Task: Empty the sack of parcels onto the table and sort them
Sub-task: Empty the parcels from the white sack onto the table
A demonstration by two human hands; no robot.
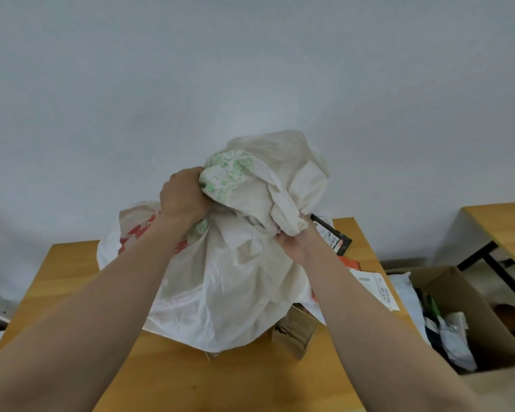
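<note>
A big white cloth sack (235, 286) with green and red print stands upside down on the wooden table (191, 379), its bunched end raised high. My left hand (182, 195) grips the bunched cloth at the left, next to the green print. My right hand (295, 242) grips a fold of the same cloth at the right. Parcels show at the sack's lower edge: a brown cardboard box (298, 331) at the front right, a black pouch (332, 234) behind my right hand, and white mailers with labels (378, 288) at the right. The rest of the load is hidden under the cloth.
An open cardboard box (470, 316) holding several bagged parcels stands on the floor to the right of the table. A second wooden table (500, 221) with black legs stands at the far right. A plain white wall rises behind.
</note>
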